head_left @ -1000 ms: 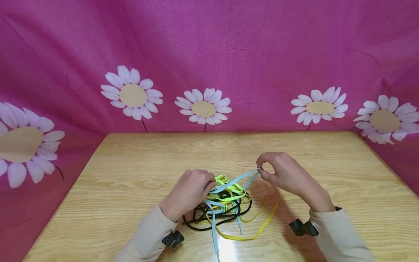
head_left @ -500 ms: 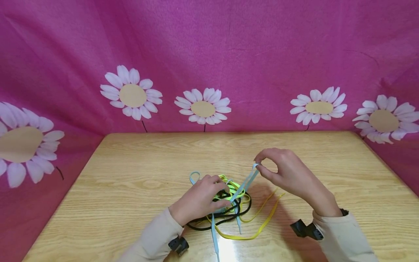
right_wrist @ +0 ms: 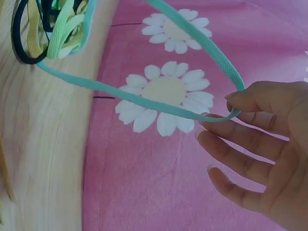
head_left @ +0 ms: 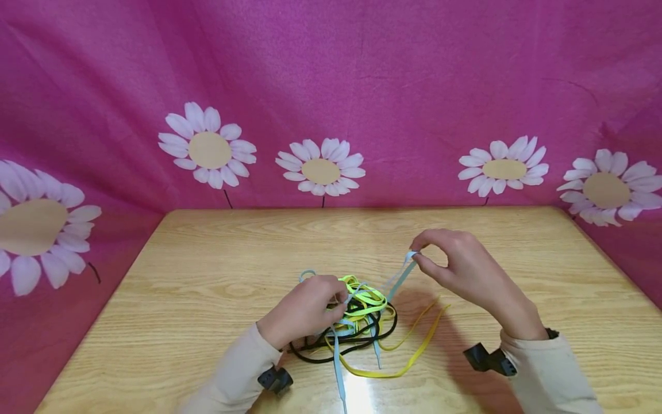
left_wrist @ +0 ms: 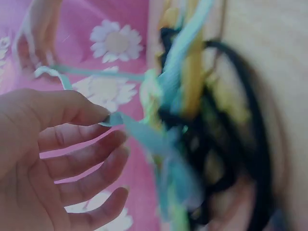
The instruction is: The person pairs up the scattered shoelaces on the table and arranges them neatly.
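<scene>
A light blue shoelace (right_wrist: 144, 102) runs out of a tangled heap of laces. My right hand (head_left: 460, 267) pinches a bend of it between thumb and forefinger, raised to the right of the heap. Over the heap's left side, my left hand (head_left: 307, 307) pinches another part of the same-coloured lace (left_wrist: 137, 130) with thumb and forefinger; the other fingers are loosely bent. Neon yellow-green lace (head_left: 380, 296) lies on top of the heap. Black lace (head_left: 357, 349) loops round its near side. The heap's left part is hidden behind my left hand.
A yellow lace (head_left: 414, 362) curves out to the right over the wooden table (head_left: 233, 247). One light blue lace end (head_left: 338, 368) trails toward the near edge. Behind the table hangs a pink cloth (head_left: 408, 103) with white flowers.
My left hand moved right, loosened its fingers, then drew back left and now pinches light blue lace. My right hand rose slightly and shifted right, still pinching its bend.
</scene>
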{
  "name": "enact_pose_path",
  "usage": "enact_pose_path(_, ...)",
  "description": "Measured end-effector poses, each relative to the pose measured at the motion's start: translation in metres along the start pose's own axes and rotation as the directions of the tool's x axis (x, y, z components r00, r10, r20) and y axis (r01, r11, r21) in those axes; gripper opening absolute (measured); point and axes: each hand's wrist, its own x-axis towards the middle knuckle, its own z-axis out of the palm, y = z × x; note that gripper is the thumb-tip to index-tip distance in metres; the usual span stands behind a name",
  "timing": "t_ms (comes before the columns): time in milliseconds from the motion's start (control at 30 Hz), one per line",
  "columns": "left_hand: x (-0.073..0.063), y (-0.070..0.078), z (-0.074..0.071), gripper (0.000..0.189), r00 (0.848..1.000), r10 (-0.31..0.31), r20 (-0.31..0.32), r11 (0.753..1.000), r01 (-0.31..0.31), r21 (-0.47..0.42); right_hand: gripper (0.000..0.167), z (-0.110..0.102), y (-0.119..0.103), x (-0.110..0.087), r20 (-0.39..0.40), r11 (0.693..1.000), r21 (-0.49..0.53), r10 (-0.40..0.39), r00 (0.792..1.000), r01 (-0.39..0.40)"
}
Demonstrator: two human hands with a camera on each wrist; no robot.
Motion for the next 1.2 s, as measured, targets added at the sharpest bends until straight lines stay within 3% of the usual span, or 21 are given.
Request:
enact_pose_path(200, -0.006, -0.009, -0.028, 0.002, 0.994, -0.097, -0.051, 0.992, 0.092, -0.086, 0.016, -0.008, 0.009, -0.002, -0.029, 0.998, -0.054, 0.010, 1.000, -0.011)
enact_pose_path(400, -0.015, -0.019, -0.054, 0.003, 0.981, -0.096, -0.166, 0.993, 0.084, -0.079, 0.016, -0.015, 0.022, -0.005, 0.003, 0.992, -0.125, 0.017, 1.000, -0.017)
enact_pose_path(700, -0.034, -0.029, -0.091, 0.008, 0.936, -0.164, -0.311, 0.986, 0.154, -0.056, 0.015, -0.024, 0.039, -0.009, -0.003, 0.977, -0.211, 0.011, 1.000, -0.011)
enact_pose_path(967, -0.051, -0.041, -0.112, 0.012, 0.895, -0.179, -0.408, 0.983, 0.178, -0.039, 0.018, -0.044, 0.056, -0.022, -0.020, 0.973, -0.222, 0.065, 0.998, -0.067)
enact_pose_path(1100, -0.057, -0.045, -0.119, 0.016, 0.886, -0.200, -0.418, 0.978, 0.205, -0.034, 0.021, -0.052, 0.068, -0.029, -0.048, 0.973, -0.216, 0.068, 0.997, -0.077)
enact_pose_path(1200, -0.061, -0.050, -0.122, 0.018, 0.888, -0.207, -0.411, 0.976, 0.215, -0.028, 0.022, -0.057, 0.075, -0.033, -0.080, 0.972, -0.225, 0.056, 0.995, -0.073)
